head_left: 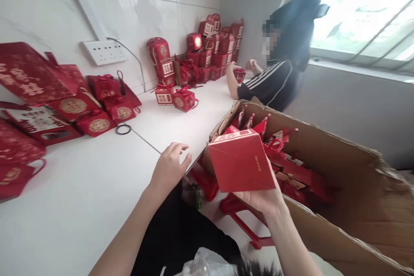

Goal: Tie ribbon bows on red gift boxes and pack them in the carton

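Observation:
A red box (242, 164) with small gold print on its near face rests in my right hand (261, 200), which supports it from below and along its right side. My left hand (171, 166) is over the table's edge, left of that box, with nothing in it and the thumb apart from the curled fingers. Just right of the held box, an open cardboard carton (343, 148) contains several red packages (300, 172). Two small red boxes with ribbons, one (164, 95) beside the other (184, 99), sit on the white table (80, 198).
Red gift boxes (213, 49) are stacked against the wall, with more (97, 124) at the left. A black ring (123, 129) lies on the table. Another person (278, 82) works at the far end. A red stool (246, 224) stands below. A power strip (105, 52) is on the wall.

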Available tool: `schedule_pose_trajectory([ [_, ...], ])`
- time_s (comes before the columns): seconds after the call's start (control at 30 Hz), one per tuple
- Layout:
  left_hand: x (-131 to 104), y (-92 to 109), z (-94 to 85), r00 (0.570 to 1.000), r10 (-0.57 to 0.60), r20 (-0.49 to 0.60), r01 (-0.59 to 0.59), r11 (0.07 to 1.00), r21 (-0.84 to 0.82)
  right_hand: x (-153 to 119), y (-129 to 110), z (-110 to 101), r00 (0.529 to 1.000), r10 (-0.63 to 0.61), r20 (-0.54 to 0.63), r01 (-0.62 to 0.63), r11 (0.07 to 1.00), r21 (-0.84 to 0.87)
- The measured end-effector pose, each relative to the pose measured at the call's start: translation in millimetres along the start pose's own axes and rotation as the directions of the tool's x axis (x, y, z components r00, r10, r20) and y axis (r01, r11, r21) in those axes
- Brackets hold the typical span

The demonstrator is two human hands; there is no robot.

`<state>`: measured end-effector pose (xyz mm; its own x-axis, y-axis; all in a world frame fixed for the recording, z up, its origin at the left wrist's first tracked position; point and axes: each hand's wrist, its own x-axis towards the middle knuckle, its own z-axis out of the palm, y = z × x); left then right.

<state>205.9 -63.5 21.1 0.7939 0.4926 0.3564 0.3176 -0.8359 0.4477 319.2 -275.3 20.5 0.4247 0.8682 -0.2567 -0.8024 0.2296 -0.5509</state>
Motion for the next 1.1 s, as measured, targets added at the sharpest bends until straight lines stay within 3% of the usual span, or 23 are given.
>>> schedule_pose_trajectory([
  [0.1, 3.2, 17.0, 31.7, 0.977, 0.208, 0.045, -0.204, 0.975, -0.086, -13.1, -8.4, 1.0, 0.999, 0.001, 0.034, -0.007, 0.986, 0.165],
  [0.2, 6.3, 28.9, 58.9, 0.936, 0.342, 0.085, -0.327, 0.933, -0.146, -23.3, -9.2, -0.1, 0.999, -0.047, -0.024, 0.051, 0.978, 0.202],
  [0.27, 6.9, 31.8, 75.1, 0.916, 0.39, 0.089, -0.374, 0.914, -0.155, -29.3, -9.1, -5.6, 0.991, -0.085, -0.105, 0.099, 0.986, 0.131],
  [0.33, 5.7, 31.3, 89.1, 0.916, 0.397, 0.065, -0.385, 0.912, -0.142, -36.9, -13.2, -16.5, 0.938, -0.238, -0.251, 0.224, 0.971, -0.082],
  [0.37, 4.5, 30.2, 95.0, 0.919, 0.39, 0.047, -0.382, 0.915, -0.131, -42.0, -18.0, -24.1, 0.868, -0.38, -0.321, 0.305, 0.916, -0.261],
  [0.4, 3.3, 29.0, 100.1, 0.923, 0.385, 0.028, -0.379, 0.918, -0.12, -48.3, -24.9, -32.8, 0.751, -0.554, -0.36, 0.36, 0.8, -0.479],
  [0.43, 2.1, 27.9, 104.4, 0.923, 0.385, 0.012, -0.381, 0.918, -0.11, -55.6, -33.8, -42.4, 0.6, -0.727, -0.335, 0.357, 0.617, -0.701],
  [0.5, 0.2, 26.2, 110.7, 0.917, 0.397, -0.022, -0.398, 0.913, -0.09, -72.5, -56.1, -63.6, 0.323, -0.94, -0.111, 0.102, 0.152, -0.983],
  [0.53, -0.4, 25.9, 112.9, 0.913, 0.406, -0.039, -0.408, 0.909, -0.081, -81.0, -68.3, -74.6, 0.272, -0.962, 0.023, -0.062, -0.041, -0.997],
  [0.57, -0.7, 25.9, 114.7, 0.909, 0.413, -0.054, -0.417, 0.906, -0.073, -88.8, -80.0, -85.5, 0.264, -0.957, 0.121, -0.19, -0.175, -0.966],
  [0.6, -0.9, 26.1, 116.0, 0.905, 0.419, -0.066, -0.423, 0.904, -0.065, -95.0, -90.8, -96.2, 0.284, -0.942, 0.177, -0.267, -0.255, -0.929],
  [0.67, -0.8, 26.7, 117.8, 0.9, 0.428, -0.083, -0.433, 0.899, -0.056, -100.8, -106.8, -114.9, 0.374, -0.908, 0.186, -0.3, -0.308, -0.903],
  [0.77, -0.6, 27.4, 119.0, 0.893, 0.439, -0.098, -0.445, 0.894, -0.053, -89.4, -114.2, -130.1, 0.552, -0.83, 0.083, -0.231, -0.247, -0.941],
  [0.87, -0.6, 27.4, 118.1, 0.889, 0.446, -0.107, -0.453, 0.89, -0.051, -61.7, -106.4, -127.2, 0.728, -0.684, -0.05, -0.192, -0.133, -0.972],
  [0.93, -0.7, 27.1, 116.5, 0.888, 0.449, -0.101, -0.455, 0.889, -0.052, -43.1, -99.2, -121.8, 0.813, -0.577, -0.083, -0.196, -0.136, -0.971],
  [1.03, -1.7, 26.3, 113.9, 0.89, 0.448, -0.086, -0.454, 0.889, -0.06, -25.7, -96.9, -121.4, 0.89, -0.453, -0.054, -0.18, -0.238, -0.954],
  [1.1, -2.9, 25.5, 113.1, 0.891, 0.446, -0.082, -0.451, 0.89, -0.062, -22.3, -104.2, -128.9, 0.889, -0.457, -0.037, -0.169, -0.253, -0.953],
])
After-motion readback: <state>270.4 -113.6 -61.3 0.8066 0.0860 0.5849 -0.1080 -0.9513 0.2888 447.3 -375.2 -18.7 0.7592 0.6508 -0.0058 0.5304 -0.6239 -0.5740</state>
